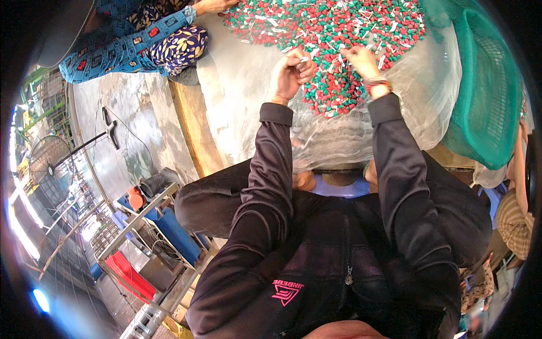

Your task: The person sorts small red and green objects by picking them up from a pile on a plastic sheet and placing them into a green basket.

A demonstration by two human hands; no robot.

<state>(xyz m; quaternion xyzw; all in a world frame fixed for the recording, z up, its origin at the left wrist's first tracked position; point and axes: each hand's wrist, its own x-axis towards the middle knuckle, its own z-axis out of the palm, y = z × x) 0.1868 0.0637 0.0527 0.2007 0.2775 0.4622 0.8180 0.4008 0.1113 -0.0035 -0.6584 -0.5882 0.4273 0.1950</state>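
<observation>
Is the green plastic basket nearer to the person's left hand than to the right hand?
No, the green plastic basket is at the person's right, closer to the right hand than the left hand.

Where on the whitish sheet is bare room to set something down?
Bare sheet lies left of the left hand, toward the co-worker's patterned knee. Another patch runs between the right cuff and the green basket. It is crowded from the left hand to the right hand and beyond, where red, green and white pieces lie heaped.

A workshop, apparently: small red and green pieces [334,42] in bulk, green basket [488,96], fan [51,153] (plus a co-worker's sleeve [135,44]).
</observation>
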